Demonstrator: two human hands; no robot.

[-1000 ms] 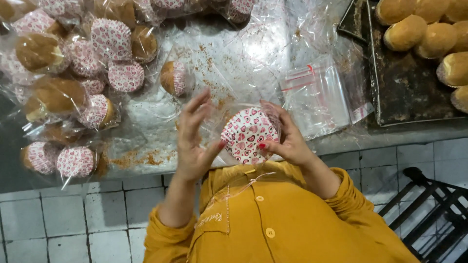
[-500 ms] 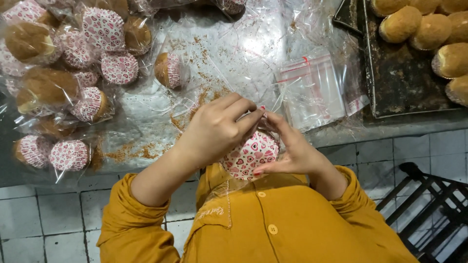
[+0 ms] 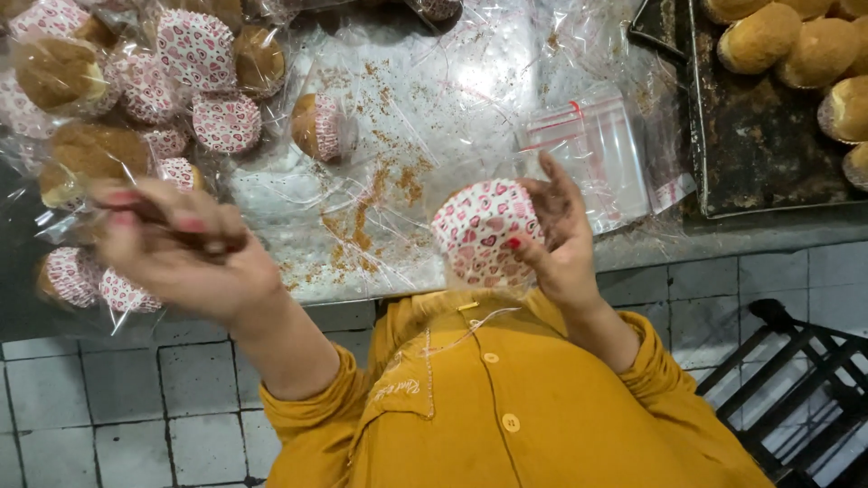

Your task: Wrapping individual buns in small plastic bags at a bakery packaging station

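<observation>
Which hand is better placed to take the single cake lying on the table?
Probably the left hand: it is on the same side as the single cake, though it is blurred. The right hand already holds a heart-patterned cake.

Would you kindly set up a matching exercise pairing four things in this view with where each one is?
Things:
1. heart-print paper cup
2. stack of clear zip bags
3. dark baking tray
4. pile of bagged cakes

Places:
A. far right, bearing bare buns
B. top left of the counter
C. in the right hand
D. on the counter beside the tray

Pairs: 1-C, 2-D, 3-A, 4-B
</observation>
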